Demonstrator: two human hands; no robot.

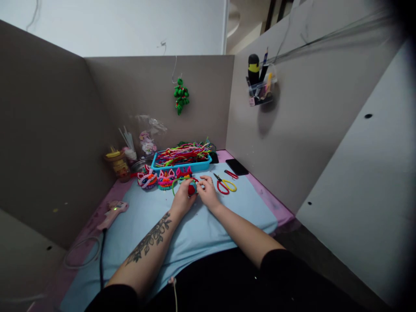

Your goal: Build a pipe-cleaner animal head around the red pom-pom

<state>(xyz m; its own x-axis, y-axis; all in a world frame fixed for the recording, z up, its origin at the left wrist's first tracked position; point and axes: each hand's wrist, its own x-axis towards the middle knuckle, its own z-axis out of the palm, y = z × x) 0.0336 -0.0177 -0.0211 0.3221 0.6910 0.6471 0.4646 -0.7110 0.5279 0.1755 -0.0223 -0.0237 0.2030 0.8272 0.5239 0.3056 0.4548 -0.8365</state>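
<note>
On the desk (282, 212), centre, the left hand (183, 195) pinches a small red piece (191, 189), apparently being shaped by the right hand (208, 192) (its pinch unclear), so the next move calls for steady holding.

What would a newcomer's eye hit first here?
Probably the blue tray heaped with multicoloured pipe cleaners, at the far end of the work surface. Then the red round piece in the left hand, right hand beside it, and the green cluster hanging against the back partition.

one head-worn view, facing forward and down, fairly close
</note>
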